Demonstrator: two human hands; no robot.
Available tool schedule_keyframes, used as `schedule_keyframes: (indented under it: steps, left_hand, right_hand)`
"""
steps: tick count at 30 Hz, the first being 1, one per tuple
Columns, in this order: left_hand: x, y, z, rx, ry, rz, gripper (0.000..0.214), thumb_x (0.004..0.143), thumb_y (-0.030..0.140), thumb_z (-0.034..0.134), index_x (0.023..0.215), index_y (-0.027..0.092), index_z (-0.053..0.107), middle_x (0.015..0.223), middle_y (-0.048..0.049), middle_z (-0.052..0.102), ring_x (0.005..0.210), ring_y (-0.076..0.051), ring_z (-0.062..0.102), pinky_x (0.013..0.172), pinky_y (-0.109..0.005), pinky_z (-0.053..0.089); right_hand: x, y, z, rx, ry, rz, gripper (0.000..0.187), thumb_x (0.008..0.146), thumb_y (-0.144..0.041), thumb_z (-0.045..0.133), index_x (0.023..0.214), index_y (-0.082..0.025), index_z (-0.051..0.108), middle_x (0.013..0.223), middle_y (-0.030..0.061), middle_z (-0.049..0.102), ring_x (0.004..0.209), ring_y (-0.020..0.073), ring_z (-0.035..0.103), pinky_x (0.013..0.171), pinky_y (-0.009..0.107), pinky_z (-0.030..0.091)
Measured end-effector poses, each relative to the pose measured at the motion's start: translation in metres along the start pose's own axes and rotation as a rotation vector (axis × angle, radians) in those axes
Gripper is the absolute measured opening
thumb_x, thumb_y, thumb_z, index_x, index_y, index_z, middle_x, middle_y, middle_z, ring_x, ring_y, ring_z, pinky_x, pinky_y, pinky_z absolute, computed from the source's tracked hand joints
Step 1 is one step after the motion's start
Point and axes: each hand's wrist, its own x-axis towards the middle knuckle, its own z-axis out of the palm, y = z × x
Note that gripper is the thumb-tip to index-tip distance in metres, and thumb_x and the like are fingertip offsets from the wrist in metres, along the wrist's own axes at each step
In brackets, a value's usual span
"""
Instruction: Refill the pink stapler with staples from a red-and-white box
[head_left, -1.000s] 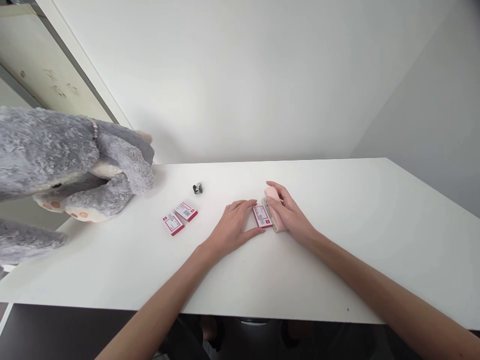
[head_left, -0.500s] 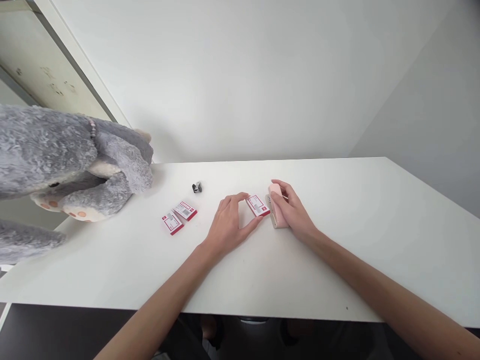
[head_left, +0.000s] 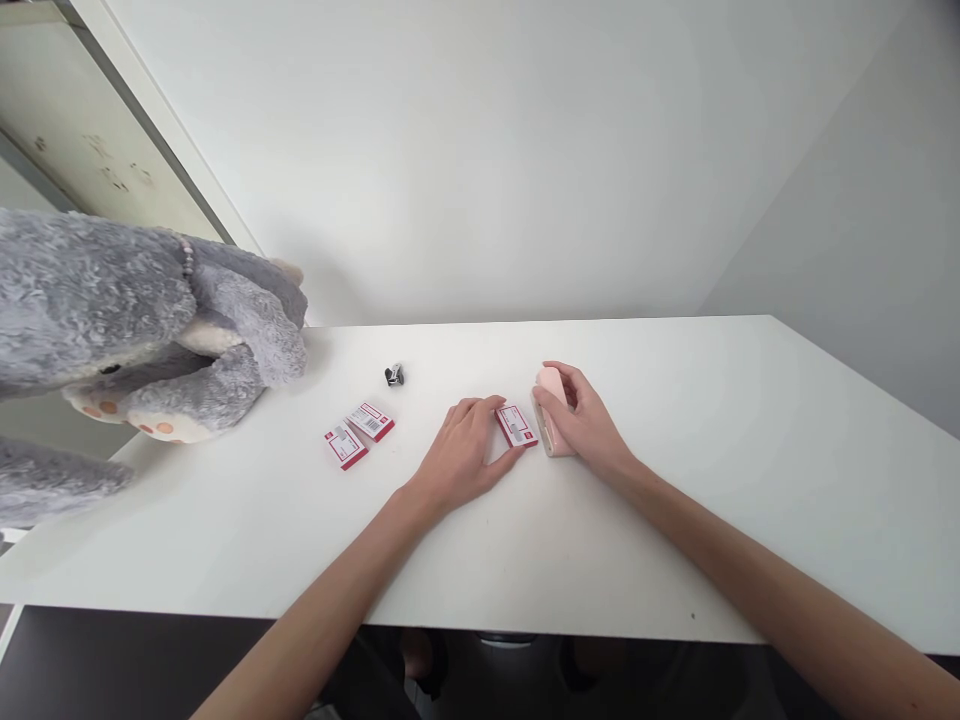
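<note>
A person's left hand (head_left: 461,455) pinches a small box (head_left: 517,425) between thumb and fingertips near the middle of a white table (head_left: 712,400); the box sits low at the tabletop, whether it rests there cannot be told; the right hand (head_left: 586,420) is closed over a pink stapler (head_left: 550,437) just beside the box; good handling here would seem to mean pinning the stapler flat and keeping the box level; two more boxes (head_left: 346,447) and a dark clip (head_left: 394,376) lie toward the left edge, near a grey plush toy (head_left: 150,330).
</note>
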Motion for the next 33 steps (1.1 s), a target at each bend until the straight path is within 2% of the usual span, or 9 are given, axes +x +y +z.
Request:
schedule_keyframes:
  steps: [10, 12, 14, 16, 18, 21, 26, 30, 33]
  left_hand:
    - [-0.001, -0.001, -0.003, -0.053, -0.126, 0.051, 0.07, 0.095, 0.056, 0.067, 0.15, 0.027, 0.037, 0.152, -0.012, 0.056, 0.145, -0.032, 0.049, 0.114, -0.054, 0.046]
    - [-0.001, 0.0, -0.003, -0.03, -0.114, 0.051, 0.077, 0.093, 0.06, 0.068, 0.153, 0.026, 0.034, 0.156, -0.0136, 0.052, 0.148, -0.033, 0.045, 0.116, -0.054, 0.045]
    - [0.0, 0.0, -0.002, 0.028, -0.049, 0.035, 0.072, 0.096, 0.059, 0.063, 0.153, 0.025, 0.035, 0.16, -0.0146, 0.048, 0.152, -0.034, 0.038, 0.12, -0.056, 0.04]
    - [0.001, -0.002, -0.001, 0.127, 0.078, -0.036, 0.055, 0.104, 0.052, 0.051, 0.149, 0.023, 0.039, 0.162, -0.0156, 0.044, 0.156, -0.035, 0.031, 0.123, -0.06, 0.031]
    - [0.002, -0.007, -0.001, 0.246, 0.225, -0.163, 0.047, 0.106, 0.046, 0.044, 0.145, 0.02, 0.043, 0.165, -0.0188, 0.039, 0.158, -0.039, 0.023, 0.125, -0.066, 0.022]
    - [0.0, -0.018, -0.003, 0.391, 0.349, -0.345, 0.058, 0.1, 0.05, 0.054, 0.146, 0.016, 0.042, 0.169, -0.0249, 0.026, 0.16, -0.047, 0.01, 0.123, -0.076, 0.009]
    - [-0.004, -0.029, -0.008, 0.508, 0.34, -0.483, 0.064, 0.096, 0.049, 0.059, 0.148, 0.015, 0.043, 0.172, -0.0257, 0.015, 0.16, -0.05, 0.001, 0.118, -0.085, 0.0]
    - [-0.006, -0.027, -0.01, 0.553, 0.289, -0.604, 0.066, 0.098, 0.052, 0.053, 0.149, 0.012, 0.045, 0.172, -0.0283, 0.014, 0.158, -0.056, 0.0, 0.108, -0.093, 0.006]
    - [-0.005, -0.025, -0.011, 0.551, 0.244, -0.65, 0.062, 0.099, 0.05, 0.049, 0.146, 0.009, 0.05, 0.171, -0.029, 0.015, 0.157, -0.059, -0.001, 0.107, -0.093, 0.012]
  right_hand:
    - [-0.001, 0.001, 0.001, -0.03, -0.005, -0.019, 0.053, 0.092, -0.054, 0.066, 0.137, -0.03, 0.054, 0.136, 0.007, 0.065, 0.126, 0.0269, 0.062, 0.109, 0.047, 0.049]
    - [0.0, 0.001, 0.001, -0.033, -0.001, -0.024, 0.053, 0.092, -0.055, 0.065, 0.137, -0.03, 0.055, 0.136, 0.0072, 0.064, 0.126, 0.027, 0.061, 0.109, 0.047, 0.05]
    - [0.0, 0.0, 0.001, -0.024, 0.004, -0.024, 0.053, 0.092, -0.056, 0.064, 0.137, -0.03, 0.055, 0.136, 0.0073, 0.064, 0.126, 0.0272, 0.062, 0.107, 0.046, 0.051]
    - [-0.001, -0.001, 0.002, -0.01, 0.01, -0.009, 0.052, 0.092, -0.056, 0.064, 0.137, -0.031, 0.055, 0.136, 0.0071, 0.065, 0.125, 0.027, 0.062, 0.105, 0.046, 0.052]
    - [-0.001, -0.003, 0.002, 0.0, 0.014, 0.011, 0.051, 0.093, -0.056, 0.063, 0.137, -0.031, 0.055, 0.135, 0.0068, 0.065, 0.123, 0.0265, 0.063, 0.104, 0.045, 0.052]
    - [-0.001, -0.003, 0.001, -0.004, 0.017, 0.024, 0.051, 0.093, -0.056, 0.063, 0.136, -0.032, 0.056, 0.134, 0.0065, 0.065, 0.122, 0.0264, 0.063, 0.101, 0.044, 0.054]
    - [0.0, -0.001, 0.0, -0.019, 0.027, 0.017, 0.051, 0.092, -0.057, 0.063, 0.136, -0.032, 0.056, 0.134, 0.0068, 0.064, 0.121, 0.0268, 0.064, 0.1, 0.046, 0.054]
    - [0.0, -0.001, 0.0, -0.019, 0.039, 0.026, 0.05, 0.091, -0.055, 0.065, 0.135, -0.032, 0.056, 0.133, 0.0069, 0.064, 0.12, 0.0265, 0.063, 0.1, 0.046, 0.054]
    - [0.0, -0.002, -0.001, -0.011, 0.032, 0.043, 0.049, 0.091, -0.054, 0.065, 0.134, -0.032, 0.056, 0.134, 0.0072, 0.063, 0.12, 0.0269, 0.064, 0.098, 0.046, 0.055]
